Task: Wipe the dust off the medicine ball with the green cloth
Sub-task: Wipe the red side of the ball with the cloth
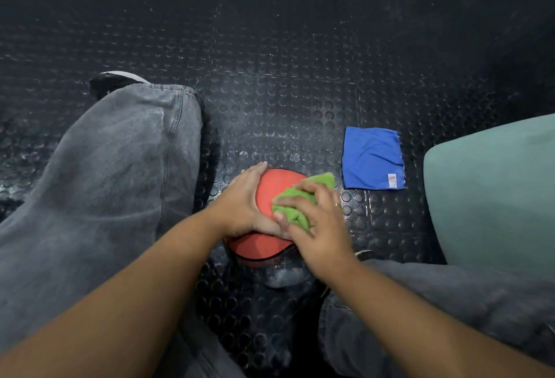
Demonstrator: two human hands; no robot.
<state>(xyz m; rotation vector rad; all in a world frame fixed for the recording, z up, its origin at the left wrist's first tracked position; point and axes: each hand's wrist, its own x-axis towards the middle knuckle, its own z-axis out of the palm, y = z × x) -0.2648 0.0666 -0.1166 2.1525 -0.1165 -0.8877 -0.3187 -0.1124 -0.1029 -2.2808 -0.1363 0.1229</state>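
An orange-red medicine ball point(271, 190) with a dark seam sits on the black studded floor between my legs. My left hand point(244, 202) lies flat against its left side, fingers straight, steadying it. My right hand point(318, 223) grips a bunched green cloth point(295, 202) and presses it onto the ball's upper right surface. Both hands hide the middle of the ball; its lower part point(255, 247) shows beneath my wrists.
A folded blue cloth point(372, 158) lies flat on the floor to the right of the ball. A pale green padded object point(492, 191) fills the right edge. My grey trouser legs point(114, 167) flank the ball, with a dark shoe point(115, 80) at the left.
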